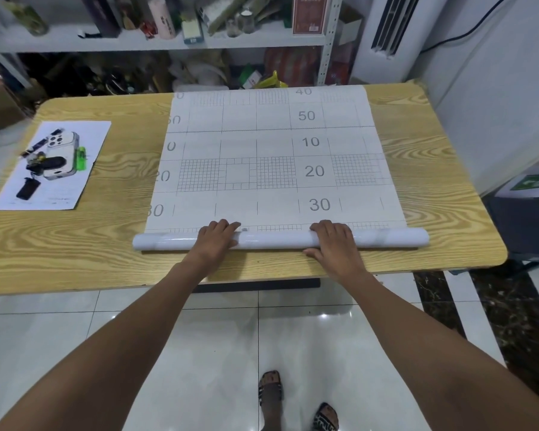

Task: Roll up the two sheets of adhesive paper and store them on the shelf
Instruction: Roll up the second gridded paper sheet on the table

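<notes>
Head cam is showing the left grip (218,236) and right grip (333,241) curling fingers over the glossy white rolled-up tube (277,240) of numbered grid adhesive paper (274,169), at the near edge of the wood-grain surface (106,244). They're sitting well apart, I'm guessing so it's rolling straight toward the far white shelf (75,42).

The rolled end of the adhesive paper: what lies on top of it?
Both hands: the left hand and right hand curl over the roll. They hide the part beneath them.
</notes>
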Demonstrator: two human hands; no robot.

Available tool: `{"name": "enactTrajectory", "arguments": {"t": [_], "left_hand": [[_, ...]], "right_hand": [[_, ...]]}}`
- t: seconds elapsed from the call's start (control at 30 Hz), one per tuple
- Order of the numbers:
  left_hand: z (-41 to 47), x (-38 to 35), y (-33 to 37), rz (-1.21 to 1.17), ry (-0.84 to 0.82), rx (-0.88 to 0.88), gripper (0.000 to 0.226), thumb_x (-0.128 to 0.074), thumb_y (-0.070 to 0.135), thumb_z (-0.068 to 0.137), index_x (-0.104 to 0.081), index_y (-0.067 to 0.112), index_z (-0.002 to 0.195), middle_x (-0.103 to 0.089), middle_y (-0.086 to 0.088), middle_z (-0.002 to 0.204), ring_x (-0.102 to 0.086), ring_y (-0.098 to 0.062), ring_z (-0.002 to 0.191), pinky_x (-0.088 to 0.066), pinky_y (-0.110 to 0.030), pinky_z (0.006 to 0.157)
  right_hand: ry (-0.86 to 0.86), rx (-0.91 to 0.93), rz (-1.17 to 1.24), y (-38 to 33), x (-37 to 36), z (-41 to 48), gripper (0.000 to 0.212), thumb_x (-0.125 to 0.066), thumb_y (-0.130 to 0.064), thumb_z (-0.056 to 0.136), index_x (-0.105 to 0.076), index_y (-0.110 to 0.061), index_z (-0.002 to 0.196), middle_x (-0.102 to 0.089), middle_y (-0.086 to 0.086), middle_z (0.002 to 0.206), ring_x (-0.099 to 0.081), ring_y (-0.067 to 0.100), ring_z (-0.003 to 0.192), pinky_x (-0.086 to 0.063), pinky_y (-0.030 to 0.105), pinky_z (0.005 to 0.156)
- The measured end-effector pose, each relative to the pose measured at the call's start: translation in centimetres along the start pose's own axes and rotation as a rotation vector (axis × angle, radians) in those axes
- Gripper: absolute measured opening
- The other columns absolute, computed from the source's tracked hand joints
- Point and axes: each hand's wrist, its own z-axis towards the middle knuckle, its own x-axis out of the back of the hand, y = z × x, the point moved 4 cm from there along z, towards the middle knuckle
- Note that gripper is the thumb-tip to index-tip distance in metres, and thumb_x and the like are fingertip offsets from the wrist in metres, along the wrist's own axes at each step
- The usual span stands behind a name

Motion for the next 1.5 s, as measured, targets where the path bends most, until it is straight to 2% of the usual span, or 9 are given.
{"name": "enactTrajectory", "arguments": {"t": [0.13,0.4,0.53,0.67,0.87,1.23,1.33,1.43,1.5], "left_hand": [[0.0,0.0,-0.1,-0.004,-0.003,0.017,0.041,-0.037,0.020,0.098,-0.032,0.016,0.139,-0.043,-0.008,0.129,-0.037,-0.025,0.117,-0.024,-0.035,0.098],[-0.4,0.3,0.8,-0.027,0.001,0.007,0.053,-0.057,0.021,0.089,-0.036,0.016,0.137,-0.032,-0.012,0.134,-0.033,-0.029,0.121,-0.017,-0.040,0.108],[-0.4,0.3,0.9,0.043,0.053,-0.061,0.055,-0.074,0.008,0.072,-0.053,0.007,0.123,-0.048,-0.020,0.114,-0.048,-0.040,0.103,-0.033,-0.049,0.097],[-0.1,0.3,1.0,0.116,0.086,-0.068,0.062,-0.084,0.004,0.051,-0.060,0.007,0.109,-0.054,-0.017,0.094,-0.055,-0.036,0.083,-0.045,-0.047,0.078],[0.1,0.9,1.6,0.154,0.055,-0.004,0.061,-0.062,0.013,0.082,-0.036,0.015,0.137,-0.043,-0.010,0.122,-0.039,-0.030,0.113,-0.027,-0.041,0.098],[0.5,0.8,1.3,0.144,0.025,0.040,0.056,-0.051,0.007,0.087,-0.030,0.016,0.138,-0.039,-0.006,0.131,-0.035,-0.025,0.120,-0.023,-0.038,0.102],[0.5,0.9,1.1,0.133,0.018,0.045,0.052,-0.048,0.008,0.090,-0.029,0.015,0.138,-0.040,-0.006,0.132,-0.036,-0.025,0.121,-0.022,-0.038,0.103],[0.5,0.8,0.9,0.125,-0.007,0.044,0.048,-0.044,0.012,0.094,-0.028,0.016,0.139,-0.041,-0.005,0.133,-0.036,-0.024,0.123,-0.021,-0.039,0.105],[0.5,0.8,0.8,0.128,-0.007,0.039,0.047,-0.043,0.011,0.095,-0.027,0.016,0.139,-0.041,-0.005,0.134,-0.037,-0.024,0.123,-0.021,-0.040,0.105]], "right_hand": [[-0.009,-0.023,0.006,-0.2,0.0,0.2,0.049,-0.075,-0.039,0.074,-0.061,-0.007,0.108,-0.061,0.012,0.102,-0.057,0.034,0.090,-0.044,0.045,0.088],[-0.021,-0.038,0.007,-0.1,0.1,0.5,0.046,-0.065,-0.040,0.083,-0.058,-0.008,0.115,-0.056,0.011,0.116,-0.051,0.034,0.101,-0.037,0.044,0.095],[-0.024,-0.023,-0.028,-0.3,0.6,0.8,0.039,-0.059,-0.035,0.089,-0.058,-0.009,0.118,-0.054,0.008,0.123,-0.048,0.032,0.107,-0.033,0.041,0.096],[-0.043,0.005,-0.090,-0.6,0.7,1.2,0.036,-0.051,-0.035,0.094,-0.056,-0.010,0.120,-0.054,0.008,0.120,-0.048,0.029,0.103,-0.034,0.038,0.094],[-0.071,0.012,-0.092,-0.8,0.6,1.4,0.042,-0.048,-0.035,0.095,-0.050,-0.011,0.130,-0.055,0.011,0.121,-0.049,0.031,0.104,-0.034,0.040,0.096],[-0.060,-0.026,0.006,-0.7,0.9,1.6,0.044,-0.043,-0.035,0.098,-0.043,-0.013,0.135,-0.054,0.007,0.129,-0.047,0.030,0.115,-0.025,0.038,0.104],[-0.040,-0.014,0.002,-0.8,0.9,1.5,0.047,-0.054,-0.037,0.092,-0.049,-0.010,0.130,-0.059,0.010,0.121,-0.051,0.032,0.112,-0.030,0.042,0.101],[0.017,0.006,-0.008,-0.6,0.6,1.1,0.050,-0.071,-0.039,0.077,-0.061,-0.007,0.114,-0.066,0.011,0.102,-0.060,0.033,0.094,-0.044,0.045,0.090],[0.014,0.005,-0.010,-0.6,0.5,0.9,0.055,-0.075,-0.040,0.072,-0.062,-0.007,0.114,-0.066,0.010,0.103,-0.061,0.032,0.095,-0.045,0.045,0.090]]}}
